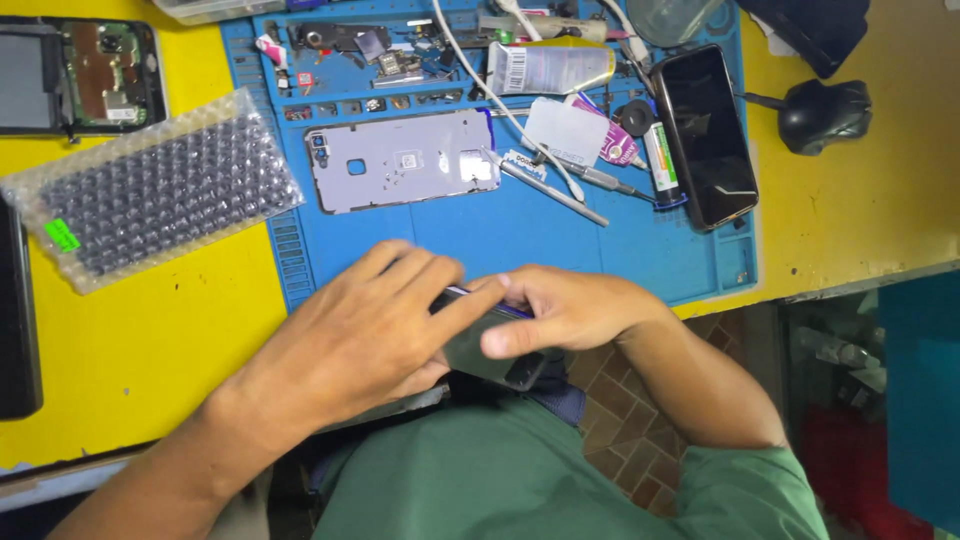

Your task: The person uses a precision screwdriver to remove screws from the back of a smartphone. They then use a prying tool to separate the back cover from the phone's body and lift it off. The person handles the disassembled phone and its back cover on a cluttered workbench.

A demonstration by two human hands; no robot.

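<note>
Both my hands hold a dark phone body (490,352) at the near edge of the blue work mat (560,240), just above my lap. My left hand (365,335) lies over its left part with fingers spread across the top. My right hand (555,310) grips its right end, thumb along the lower side. Most of the phone is hidden under my fingers. Farther up the mat lies a pale lilac phone back frame (400,160), apart from both hands.
A bubble-wrapped dark panel (150,190) lies on the yellow table (130,340) at left, an opened phone (85,75) behind it. A black phone (705,135), glue tube (550,68), metal tools (560,190), white cable and small parts crowd the mat's far side. A black mouse (820,112) sits right.
</note>
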